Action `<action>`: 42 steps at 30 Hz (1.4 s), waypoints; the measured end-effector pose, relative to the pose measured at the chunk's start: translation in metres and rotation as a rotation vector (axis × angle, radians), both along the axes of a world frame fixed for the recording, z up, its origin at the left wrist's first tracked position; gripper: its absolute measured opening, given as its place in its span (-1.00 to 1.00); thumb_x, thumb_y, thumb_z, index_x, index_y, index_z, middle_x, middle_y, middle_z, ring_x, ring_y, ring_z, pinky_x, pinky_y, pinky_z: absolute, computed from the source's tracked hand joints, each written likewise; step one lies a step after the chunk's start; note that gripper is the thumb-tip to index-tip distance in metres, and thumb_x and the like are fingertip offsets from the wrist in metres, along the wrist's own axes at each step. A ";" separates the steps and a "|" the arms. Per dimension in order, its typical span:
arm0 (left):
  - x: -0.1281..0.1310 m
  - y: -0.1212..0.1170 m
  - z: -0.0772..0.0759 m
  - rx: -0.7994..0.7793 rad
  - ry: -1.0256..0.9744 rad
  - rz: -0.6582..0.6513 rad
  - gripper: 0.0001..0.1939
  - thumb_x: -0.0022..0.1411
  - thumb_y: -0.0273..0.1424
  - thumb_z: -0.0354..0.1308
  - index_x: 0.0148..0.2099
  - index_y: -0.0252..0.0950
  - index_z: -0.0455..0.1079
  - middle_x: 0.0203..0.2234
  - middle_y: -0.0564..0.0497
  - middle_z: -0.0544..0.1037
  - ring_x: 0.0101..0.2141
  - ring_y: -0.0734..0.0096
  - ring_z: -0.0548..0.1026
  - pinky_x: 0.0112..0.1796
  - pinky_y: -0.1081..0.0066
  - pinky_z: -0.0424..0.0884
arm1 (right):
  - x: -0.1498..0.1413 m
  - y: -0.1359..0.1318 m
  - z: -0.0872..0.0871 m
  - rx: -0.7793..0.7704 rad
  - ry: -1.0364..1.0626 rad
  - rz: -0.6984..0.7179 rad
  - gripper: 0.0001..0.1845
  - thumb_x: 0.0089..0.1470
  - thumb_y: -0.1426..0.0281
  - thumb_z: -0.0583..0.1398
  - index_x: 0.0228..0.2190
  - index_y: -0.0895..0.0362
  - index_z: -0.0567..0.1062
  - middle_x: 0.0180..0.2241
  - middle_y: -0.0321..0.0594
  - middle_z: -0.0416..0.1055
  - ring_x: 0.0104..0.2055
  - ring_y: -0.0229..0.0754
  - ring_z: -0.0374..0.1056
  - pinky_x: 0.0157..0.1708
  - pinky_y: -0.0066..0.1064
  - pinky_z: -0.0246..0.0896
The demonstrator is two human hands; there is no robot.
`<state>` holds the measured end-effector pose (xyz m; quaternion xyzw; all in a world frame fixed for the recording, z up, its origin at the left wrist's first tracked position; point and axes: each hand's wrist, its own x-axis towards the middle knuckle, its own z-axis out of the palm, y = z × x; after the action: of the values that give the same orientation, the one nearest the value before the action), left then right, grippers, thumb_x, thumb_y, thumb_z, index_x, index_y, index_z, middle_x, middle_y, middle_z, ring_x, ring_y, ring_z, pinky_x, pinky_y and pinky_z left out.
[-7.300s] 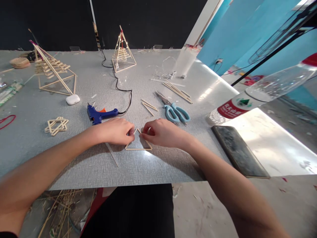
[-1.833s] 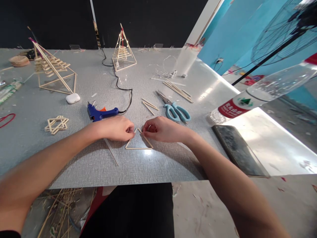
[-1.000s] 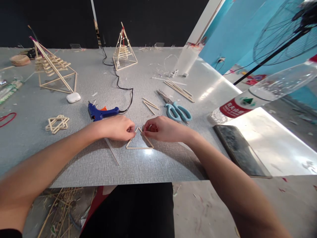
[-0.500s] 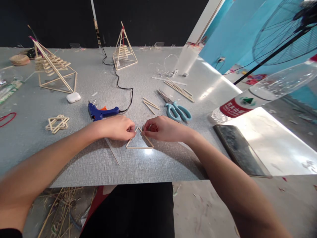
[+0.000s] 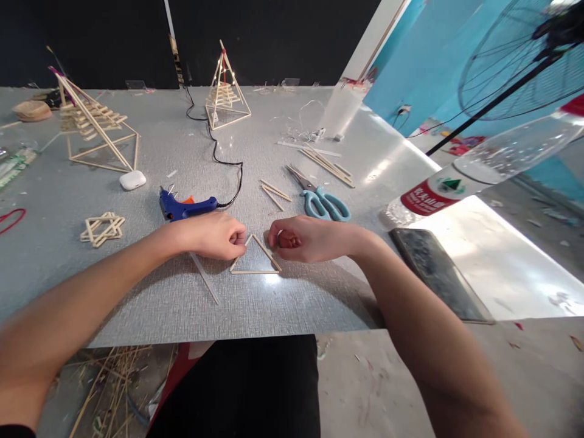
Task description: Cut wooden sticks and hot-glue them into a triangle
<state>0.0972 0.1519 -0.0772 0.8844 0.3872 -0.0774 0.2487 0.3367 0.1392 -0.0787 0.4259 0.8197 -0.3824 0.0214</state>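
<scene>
A triangle of thin wooden sticks [image 5: 255, 271] lies flat on the grey table [image 5: 283, 304] in front of me. My left hand [image 5: 214, 236] is closed, its fingertips pinching the triangle's left stick just below the apex. My right hand [image 5: 306, 238] is curled shut just right of the apex, beside the right stick. I cannot tell whether it touches that stick or holds anything. A clear thin rod [image 5: 205, 279] lies on the table under my left wrist.
A blue glue gun [image 5: 187, 208] with a black cord lies behind my left hand, and teal scissors [image 5: 326, 204] and loose sticks [image 5: 275, 193] lie behind my right. Also there: a stick star [image 5: 103, 229], white earbud case [image 5: 132, 180], two stick pyramids [image 5: 93, 125] [image 5: 225, 91], a bottle [image 5: 479, 170], a phone [image 5: 438, 271].
My right hand has drawn back a little to the right, away from the triangle's apex. My left hand keeps its pinch and the triangle has stayed in place.
</scene>
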 end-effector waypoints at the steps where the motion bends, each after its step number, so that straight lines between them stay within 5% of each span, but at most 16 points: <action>1: -0.001 0.000 0.001 -0.024 -0.006 0.003 -0.87 0.12 -0.32 0.11 -0.44 -0.23 0.29 -0.57 0.11 0.43 -0.56 0.50 0.29 -0.50 0.40 0.09 | 0.003 0.001 0.001 -0.031 -0.002 0.017 -0.76 0.00 0.38 0.25 -0.22 0.10 0.47 -0.44 -0.32 0.44 -0.46 -0.28 0.27 -0.45 -0.43 0.13; 12: -0.014 0.013 0.013 -0.290 0.021 -0.106 -0.78 -0.05 -0.43 0.20 -0.32 -0.21 0.23 -0.48 0.14 0.32 -0.49 0.50 0.28 -0.50 0.45 0.15 | 0.008 0.004 0.003 -0.100 -0.026 0.049 -0.66 -0.05 0.32 0.32 -0.20 0.09 0.42 -0.40 -0.30 0.42 -0.42 -0.26 0.27 -0.44 -0.41 0.15; 42: -0.015 0.014 0.011 -0.292 -0.003 -0.117 -0.74 -0.02 -0.35 0.25 -0.31 -0.21 0.22 -0.48 0.15 0.32 -0.50 0.51 0.28 -0.49 0.44 0.13 | 0.004 0.002 0.006 -0.083 -0.073 0.032 -0.63 -0.07 0.24 0.34 -0.22 0.09 0.42 -0.39 -0.29 0.41 -0.42 -0.25 0.25 -0.45 -0.39 0.11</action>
<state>0.0819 0.1657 -0.0660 0.8601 0.3192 -0.1459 0.3703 0.3407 0.1414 -0.0725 0.4254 0.8085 -0.3997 0.0750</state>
